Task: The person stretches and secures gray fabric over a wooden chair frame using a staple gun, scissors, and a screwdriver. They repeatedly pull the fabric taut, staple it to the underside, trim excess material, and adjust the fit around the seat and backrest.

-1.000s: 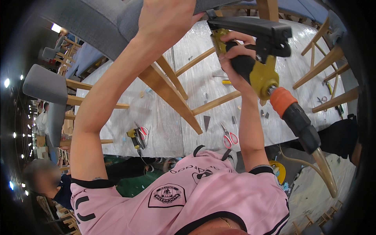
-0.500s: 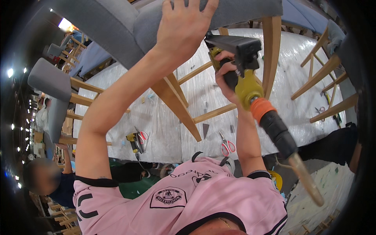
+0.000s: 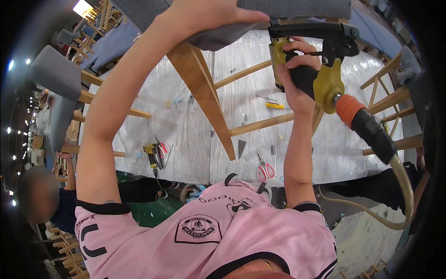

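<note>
Nearest me is my own pink shirt [image 3: 209, 237], with both bare forearms reaching up and away from it. Just past the shirt lies a table [image 3: 186, 139] wrapped in clear plastic film, with red-handled scissors [image 3: 265, 169] at its near edge and a second pair beside a small yellow tool [image 3: 155, 153] to the left.

My right hand [image 3: 297, 76] is closed tight around the black grip of a yellow air stapler [image 3: 316, 60], the index finger curled up by the trigger. The stapler's black nose is pressed up under the chair seat [image 3: 278, 9]. An orange coupling and a hose [image 3: 404, 186] trail from its rear, looping down to my right. I judge the stapler to be dense, rigid metal, fairly heavy at the head, with the hose dragging on it; the rubbery grip is the place to hold it, wrist kept straight.

My left hand [image 3: 204, 16] is spread flat, fingers extended, palm pressing on the grey upholstered seat rather than gripping. The padding will probably give under pressure, while the wooden leg [image 3: 202, 93] and rungs look stiff and smooth; the chair seems light enough to shift unless held down.

Farther off, more grey chairs [image 3: 55, 74] stand at the left.
</note>
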Demonstrator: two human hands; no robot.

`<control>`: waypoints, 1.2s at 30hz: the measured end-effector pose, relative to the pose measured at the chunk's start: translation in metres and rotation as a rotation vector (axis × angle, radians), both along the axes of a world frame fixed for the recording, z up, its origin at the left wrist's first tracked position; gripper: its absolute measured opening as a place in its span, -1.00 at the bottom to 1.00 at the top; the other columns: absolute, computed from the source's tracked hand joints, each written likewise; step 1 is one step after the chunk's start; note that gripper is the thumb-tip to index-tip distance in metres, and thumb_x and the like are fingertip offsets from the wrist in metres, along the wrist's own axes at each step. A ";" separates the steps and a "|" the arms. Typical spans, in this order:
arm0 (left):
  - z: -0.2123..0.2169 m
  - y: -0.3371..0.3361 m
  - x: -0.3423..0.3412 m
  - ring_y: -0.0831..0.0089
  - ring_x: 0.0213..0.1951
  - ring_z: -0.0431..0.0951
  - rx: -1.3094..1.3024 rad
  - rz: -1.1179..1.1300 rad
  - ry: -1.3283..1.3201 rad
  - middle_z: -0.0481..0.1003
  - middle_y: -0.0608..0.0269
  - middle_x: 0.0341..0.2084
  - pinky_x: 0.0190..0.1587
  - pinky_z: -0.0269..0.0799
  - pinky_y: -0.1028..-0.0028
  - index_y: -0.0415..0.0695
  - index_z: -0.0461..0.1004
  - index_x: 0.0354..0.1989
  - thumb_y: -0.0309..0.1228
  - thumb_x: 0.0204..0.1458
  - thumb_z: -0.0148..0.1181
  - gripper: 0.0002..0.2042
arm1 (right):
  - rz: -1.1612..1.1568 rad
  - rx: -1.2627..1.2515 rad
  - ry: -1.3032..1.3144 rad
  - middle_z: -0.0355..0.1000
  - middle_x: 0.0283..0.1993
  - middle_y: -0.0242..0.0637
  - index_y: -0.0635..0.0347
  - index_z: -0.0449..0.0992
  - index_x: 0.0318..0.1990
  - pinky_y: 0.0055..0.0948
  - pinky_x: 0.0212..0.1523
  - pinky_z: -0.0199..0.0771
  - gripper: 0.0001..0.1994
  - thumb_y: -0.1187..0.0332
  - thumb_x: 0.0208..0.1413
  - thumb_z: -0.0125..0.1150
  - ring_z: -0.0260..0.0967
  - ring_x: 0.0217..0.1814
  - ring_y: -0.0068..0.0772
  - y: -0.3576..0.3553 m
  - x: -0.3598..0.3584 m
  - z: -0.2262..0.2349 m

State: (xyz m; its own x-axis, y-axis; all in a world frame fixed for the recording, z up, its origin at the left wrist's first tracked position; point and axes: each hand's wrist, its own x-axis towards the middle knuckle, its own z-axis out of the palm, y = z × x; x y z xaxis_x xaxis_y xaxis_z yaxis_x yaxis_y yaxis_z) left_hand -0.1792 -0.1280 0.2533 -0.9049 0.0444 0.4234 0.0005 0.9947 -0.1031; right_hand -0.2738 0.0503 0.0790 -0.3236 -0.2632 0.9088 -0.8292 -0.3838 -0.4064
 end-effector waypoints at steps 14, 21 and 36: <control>-0.043 0.015 0.005 -0.07 0.07 0.42 -0.434 0.013 0.295 0.32 -0.22 0.20 0.11 0.34 0.06 -0.19 0.17 0.45 -0.29 -0.03 0.35 -0.19 | 0.029 0.138 -0.402 0.55 -0.05 -0.31 0.17 0.48 -0.05 -0.62 -0.28 0.55 -0.67 0.64 -0.01 0.19 0.43 -0.23 -0.66 -0.006 0.040 -0.013; -0.046 0.014 0.004 -0.07 0.00 0.44 -0.518 0.049 0.316 0.36 -0.25 0.15 0.04 0.39 0.06 -0.22 0.14 0.47 -0.41 0.02 0.18 -0.25 | 0.267 -0.006 -0.625 0.51 -0.03 -0.37 0.22 0.46 -0.01 -0.62 -0.33 0.55 -0.71 0.57 0.08 0.06 0.39 -0.25 -0.67 -0.017 0.047 -0.017; 0.001 -0.036 0.009 -0.15 0.17 0.48 -0.053 0.009 -0.034 0.42 -0.32 0.16 0.24 0.41 0.11 -0.37 0.11 0.40 0.15 -0.07 0.42 0.03 | 0.008 0.007 -0.049 0.52 0.00 -0.29 0.16 0.50 -0.29 -0.37 0.05 0.50 -0.81 0.63 -0.06 0.30 0.48 0.03 -0.32 -0.013 0.032 0.004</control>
State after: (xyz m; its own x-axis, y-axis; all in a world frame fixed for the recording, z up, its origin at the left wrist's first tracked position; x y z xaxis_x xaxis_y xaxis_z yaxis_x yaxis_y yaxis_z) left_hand -0.1704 -0.1635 0.2538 -0.9192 0.0579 0.3896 -0.0039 0.9877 -0.1560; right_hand -0.2414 0.0369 0.0833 -0.3656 -0.2725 0.8900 -0.8049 -0.3876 -0.4494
